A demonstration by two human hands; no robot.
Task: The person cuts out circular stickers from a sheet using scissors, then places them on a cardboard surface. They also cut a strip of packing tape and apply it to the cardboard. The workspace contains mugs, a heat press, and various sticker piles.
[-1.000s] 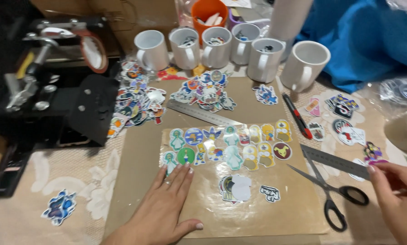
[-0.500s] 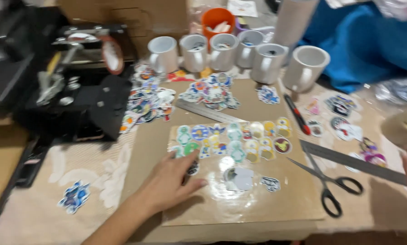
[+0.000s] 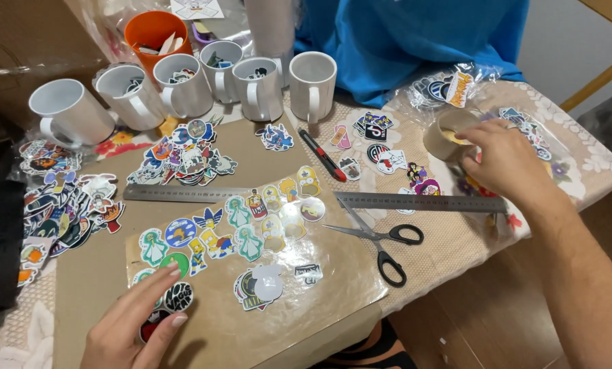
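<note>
My left hand [image 3: 136, 322] rests flat on the near left corner of a clear plastic sheet [image 3: 333, 273] covered with colourful stickers [image 3: 238, 225], fingers spread over a round black sticker [image 3: 177, 296]. The sheet lies on a brown cardboard board [image 3: 87, 280]. My right hand [image 3: 501, 160] reaches to the right and grips a roll of clear tape [image 3: 448, 134] standing on the tablecloth.
Several white mugs [image 3: 258, 85] and an orange cup [image 3: 152, 31] line the back. Two steel rulers [image 3: 422, 202] [image 3: 183, 194], black-handled scissors [image 3: 388, 246], a red cutter [image 3: 323, 156] and loose sticker piles [image 3: 67, 205] lie around. Blue cloth [image 3: 401, 41] is behind; the table edge [image 3: 456, 287] runs near right.
The view has swung to the right. My right hand moved from the near right edge up to the tape roll and took hold of it. My left hand stayed on the sheet.
</note>
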